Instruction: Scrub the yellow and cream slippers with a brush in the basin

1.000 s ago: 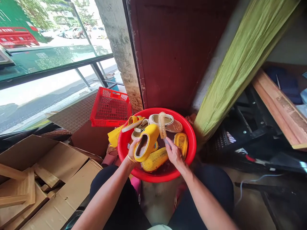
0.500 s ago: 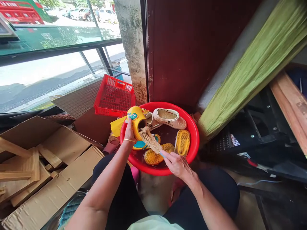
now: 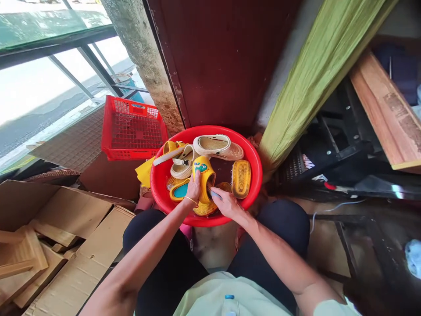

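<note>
My left hand (image 3: 194,188) grips a yellow clog (image 3: 206,177) with a green cartoon figure on its top, held over the red basin (image 3: 255,184). The fingers of my right hand (image 3: 227,202) are closed on the pale blue handle of a brush (image 3: 215,192); its bristle end is inside the clog's opening and mostly hidden. In the basin's dark water lie a beige clog (image 3: 219,147), another beige clog with a strap (image 3: 183,162), a yellow shoe with a blue insole (image 3: 180,189), and a yellow shoe sole-up (image 3: 241,179). A further yellow sole (image 3: 205,209) shows below my hands.
A red plastic crate (image 3: 134,127) stands behind the basin to the left. A cardboard box (image 3: 95,239) with wood pieces (image 3: 42,250) is at my left. Ahead are a dark red door (image 3: 223,66) and a green curtain (image 3: 305,83); a wooden plank (image 3: 390,112) is at right.
The clog has come from the basin's left rim to over its middle. The brush's bristles, visible before at the opening, are now inside the clog. The view has tilted down.
</note>
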Motion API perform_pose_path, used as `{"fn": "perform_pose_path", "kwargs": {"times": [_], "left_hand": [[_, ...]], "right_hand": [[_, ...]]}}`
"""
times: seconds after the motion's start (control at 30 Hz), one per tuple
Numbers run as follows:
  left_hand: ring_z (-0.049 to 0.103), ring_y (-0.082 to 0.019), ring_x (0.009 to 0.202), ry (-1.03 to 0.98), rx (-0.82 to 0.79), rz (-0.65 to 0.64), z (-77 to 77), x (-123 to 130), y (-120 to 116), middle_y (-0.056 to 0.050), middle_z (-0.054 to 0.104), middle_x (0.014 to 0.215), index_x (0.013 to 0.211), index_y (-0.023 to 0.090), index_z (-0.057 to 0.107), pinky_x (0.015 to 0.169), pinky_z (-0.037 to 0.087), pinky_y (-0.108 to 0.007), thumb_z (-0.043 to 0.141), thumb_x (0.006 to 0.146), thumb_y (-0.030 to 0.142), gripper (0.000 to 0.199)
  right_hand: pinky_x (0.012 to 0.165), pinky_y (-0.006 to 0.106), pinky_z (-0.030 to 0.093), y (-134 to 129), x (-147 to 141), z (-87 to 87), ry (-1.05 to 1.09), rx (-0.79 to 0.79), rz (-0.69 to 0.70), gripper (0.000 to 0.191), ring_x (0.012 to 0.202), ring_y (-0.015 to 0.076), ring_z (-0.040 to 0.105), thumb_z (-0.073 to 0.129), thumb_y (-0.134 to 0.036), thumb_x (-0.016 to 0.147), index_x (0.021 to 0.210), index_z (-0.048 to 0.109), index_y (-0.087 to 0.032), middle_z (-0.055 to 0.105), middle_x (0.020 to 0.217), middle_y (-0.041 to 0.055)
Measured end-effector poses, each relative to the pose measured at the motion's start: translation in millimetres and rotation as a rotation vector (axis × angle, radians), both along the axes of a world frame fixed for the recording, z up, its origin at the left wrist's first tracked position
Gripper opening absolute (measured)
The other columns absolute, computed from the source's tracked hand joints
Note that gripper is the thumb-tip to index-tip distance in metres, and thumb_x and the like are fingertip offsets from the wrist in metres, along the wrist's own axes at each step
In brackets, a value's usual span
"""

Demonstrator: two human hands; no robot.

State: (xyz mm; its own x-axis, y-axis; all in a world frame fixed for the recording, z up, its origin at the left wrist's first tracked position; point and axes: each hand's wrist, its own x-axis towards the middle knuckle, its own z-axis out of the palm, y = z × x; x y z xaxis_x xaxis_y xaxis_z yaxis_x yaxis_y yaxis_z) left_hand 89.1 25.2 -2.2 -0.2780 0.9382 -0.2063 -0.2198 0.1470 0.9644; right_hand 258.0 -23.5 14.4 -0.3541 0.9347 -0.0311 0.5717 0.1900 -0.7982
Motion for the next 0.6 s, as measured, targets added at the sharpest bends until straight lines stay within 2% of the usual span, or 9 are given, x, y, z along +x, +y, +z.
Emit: {"fn": "perform_pose_path", "kwargs": {"times": [0.07, 0.17, 0.27, 0.33, 0.47, 0.6], "left_hand": [[0.052, -0.034, 0.14, 0.1, -0.055, -0.032, -6.9, 4.3, -0.2, -0.015, 0.07, 0.128, 0.119, 0.016, 0.069, 0.113, 0.042, -0.039, 0.069, 0.09, 0.054, 0.047], [0.057, -0.038, 0.133, 0.184, -0.178, -0.045, -21.3, 11.4, 0.8, -0.017, 0.072, 0.122, 0.113, 0.016, 0.07, 0.11, 0.043, -0.044, 0.071, 0.087, 0.058, 0.05], [0.062, -0.039, 0.124, 0.222, -0.306, -0.048, -34.7, 17.0, 6.2, -0.018, 0.074, 0.118, 0.112, 0.016, 0.071, 0.105, 0.046, -0.046, 0.068, 0.086, 0.062, 0.053], [0.062, -0.039, 0.124, 0.246, -0.347, -0.049, -40.3, 17.8, 11.8, -0.019, 0.074, 0.12, 0.112, 0.015, 0.073, 0.104, 0.046, -0.045, 0.066, 0.088, 0.061, 0.053], [0.059, -0.039, 0.13, 0.254, -0.353, -0.027, -47.3, 10.8, 24.2, -0.022, 0.071, 0.128, 0.109, 0.012, 0.074, 0.109, 0.043, -0.045, 0.063, 0.09, 0.06, 0.053], [0.054, -0.039, 0.137, 0.203, -0.344, 0.012, -58.1, -1.8, 35.2, -0.023, 0.068, 0.135, 0.114, 0.012, 0.073, 0.113, 0.039, -0.043, 0.063, 0.089, 0.062, 0.056]], "right_hand": [[0.079, 0.027, 0.055, -3.3, 12.3, 1.1, -0.026, -0.098, 0.056, 0.038, 0.092, 0.0193, 0.072, 0.051, -0.026, 0.098, 0.127, 0.073, -0.022, 0.079, 0.105, 0.0041], [0.059, 0.022, 0.042, -9.3, 29.0, 9.6, -0.088, -0.219, 0.167, 0.031, 0.064, 0.0128, 0.058, 0.05, -0.027, 0.098, 0.115, 0.076, -0.02, 0.07, 0.076, -0.0021], [0.055, 0.021, 0.034, -8.8, 38.9, 24.9, -0.112, -0.234, 0.255, 0.027, 0.06, 0.01, 0.049, 0.049, -0.024, 0.098, 0.1, 0.075, -0.019, 0.06, 0.067, -0.0042], [0.052, 0.021, 0.031, -3.3, 44.4, 37.3, -0.146, -0.304, 0.323, 0.026, 0.053, 0.0092, 0.046, 0.048, -0.023, 0.097, 0.094, 0.074, -0.019, 0.052, 0.06, -0.0057], [0.043, 0.021, 0.028, 11.1, 57.2, 62.0, -0.201, -0.555, 0.454, 0.028, 0.039, 0.0092, 0.039, 0.048, -0.029, 0.098, 0.103, 0.074, -0.02, 0.039, 0.048, -0.0091], [0.04, 0.02, 0.029, 19.0, 59.9, 79.8, -0.227, -0.599, 0.476, 0.032, 0.036, 0.0087, 0.04, 0.051, -0.036, 0.099, 0.116, 0.075, -0.022, 0.044, 0.048, -0.009]]}}
